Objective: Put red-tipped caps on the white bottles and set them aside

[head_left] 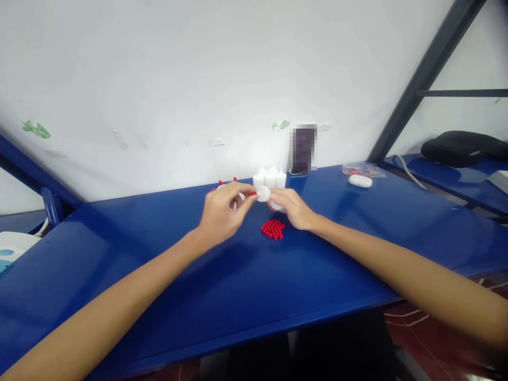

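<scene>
Over the middle of the blue table [190, 296], both my hands meet at a small white plastic bottle [263, 194]. My right hand [294, 209] is closed around its body, and the bottle is tipped so its top points left. My left hand [224, 211] pinches a small red cap [252, 193] at the bottle's mouth; whether it is threaded on cannot be made out. A pile of red caps [272, 229] lies just below the hands. Uncapped white bottles [270, 179] stand behind them. Bottles with red caps [235, 179] are partly hidden behind my left hand.
A phone [304, 149], blurred out, leans against the wall. To the right lie a clear plastic bag [363, 170] with red pieces and a white earbud case [360, 181]. A black case [462, 148] rests farther right. A white box [18, 247] sits at the left edge.
</scene>
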A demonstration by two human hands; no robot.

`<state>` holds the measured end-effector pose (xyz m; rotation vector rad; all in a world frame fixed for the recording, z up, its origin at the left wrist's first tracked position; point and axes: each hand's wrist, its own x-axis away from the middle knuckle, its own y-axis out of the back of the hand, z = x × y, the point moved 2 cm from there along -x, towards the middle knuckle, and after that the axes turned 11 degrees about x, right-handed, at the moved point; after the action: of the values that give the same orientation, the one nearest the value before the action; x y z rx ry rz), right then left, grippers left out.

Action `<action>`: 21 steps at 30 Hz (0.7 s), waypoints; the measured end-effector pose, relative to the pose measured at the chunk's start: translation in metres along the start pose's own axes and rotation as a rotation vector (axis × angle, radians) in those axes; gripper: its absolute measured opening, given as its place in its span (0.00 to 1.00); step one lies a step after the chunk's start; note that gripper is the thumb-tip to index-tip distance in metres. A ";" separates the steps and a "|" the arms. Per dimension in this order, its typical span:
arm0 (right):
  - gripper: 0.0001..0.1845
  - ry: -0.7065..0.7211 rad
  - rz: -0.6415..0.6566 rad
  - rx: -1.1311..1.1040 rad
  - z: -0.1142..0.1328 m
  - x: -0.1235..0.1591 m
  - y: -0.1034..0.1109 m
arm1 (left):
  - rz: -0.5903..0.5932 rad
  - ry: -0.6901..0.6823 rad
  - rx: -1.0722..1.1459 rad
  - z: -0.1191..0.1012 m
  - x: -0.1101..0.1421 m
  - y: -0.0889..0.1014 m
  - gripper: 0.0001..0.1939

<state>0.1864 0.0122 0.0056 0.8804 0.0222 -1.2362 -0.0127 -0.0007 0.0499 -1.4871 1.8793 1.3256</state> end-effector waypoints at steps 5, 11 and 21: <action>0.21 -0.213 -0.094 -0.339 -0.011 -0.011 -0.002 | 0.244 -0.024 -0.210 0.003 -0.039 0.053 0.09; 0.22 -0.292 -0.072 -0.446 -0.005 -0.011 -0.007 | 0.378 -0.043 -0.287 0.011 -0.047 0.069 0.11; 0.24 -0.300 -0.092 -0.418 -0.005 -0.007 -0.007 | 0.505 -0.066 -0.415 0.030 -0.040 0.061 0.11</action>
<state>0.1805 0.0204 0.0017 0.3311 0.0786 -1.3754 -0.0605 0.0450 0.0928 -1.1487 2.1100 2.0704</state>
